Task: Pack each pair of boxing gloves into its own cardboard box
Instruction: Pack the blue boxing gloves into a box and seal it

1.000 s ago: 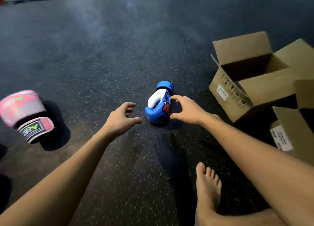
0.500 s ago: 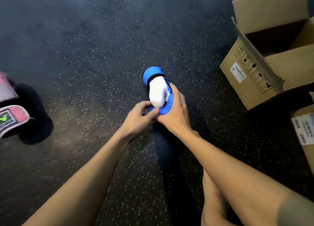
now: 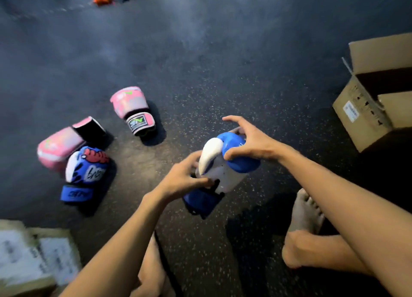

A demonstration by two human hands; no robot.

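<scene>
Glove (image 3: 223, 174), blue and white, is up over the floor (image 3: 200, 73). My left hand (image 3: 180, 178) grips it near the cuff, and my right hand (image 3: 252, 145) curls round its blue top. Its twin (image 3: 87, 171) lies on the left, just beside a pink glove (image 3: 59, 147). An open box (image 3: 365, 118) sits far right.

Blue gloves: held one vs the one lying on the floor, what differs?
Held blue glove is gripped by the left hand and right hand; floor blue glove lies untouched beside a pink glove. Held blue glove shows its white palm side; floor blue glove shows its printed back with a red graphic. Shared: blue and white, cuffs toward the camera.
</scene>
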